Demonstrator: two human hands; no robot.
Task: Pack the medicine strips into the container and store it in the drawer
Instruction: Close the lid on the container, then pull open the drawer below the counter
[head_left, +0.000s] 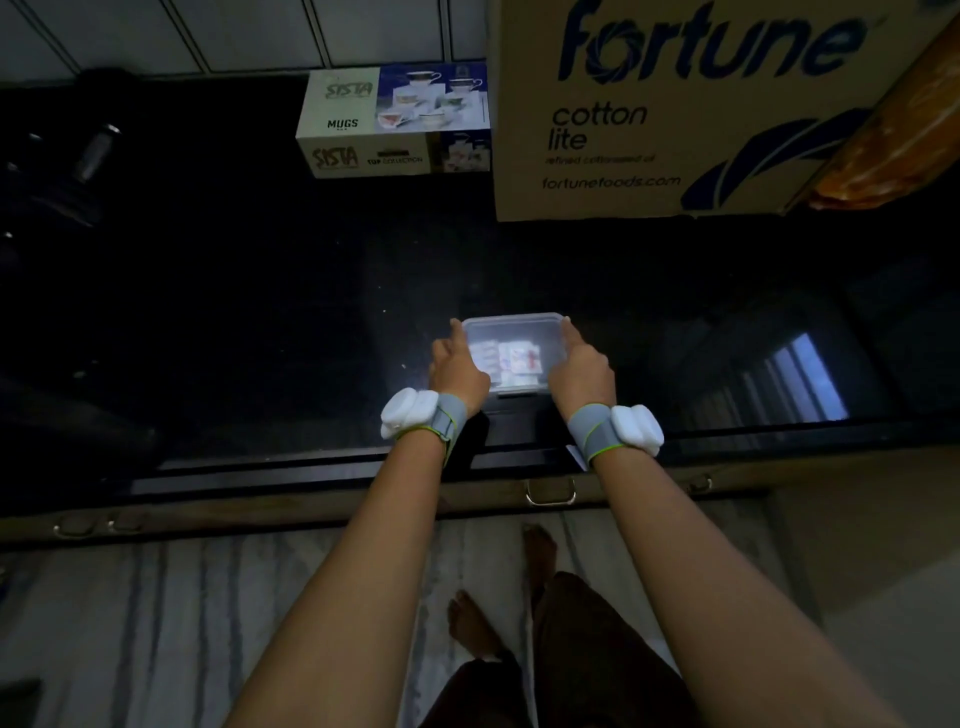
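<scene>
While both hands clasp it from the sides, left hand (457, 371) and right hand (581, 370), the clear container (514, 332) sits between them on the dark counter (260, 312), medicine strips (511, 361) inside. Packing looks finished; next, carry it down to the drawer (550, 491) below the grip, which appears closed.

- A home, most likely a kitchen or store corner, dimly lit.
- Dark polished stone counter (260, 312) with a tiled wall (208, 31) behind it.
- Household goods on the counter: a mug box (363, 124) and a cooking-oil carton (649, 104).
- Drawers under the counter, 1 with a metal handle (550, 493).
- Bare feet (470, 623) on a streaked marble floor (182, 597).
</scene>
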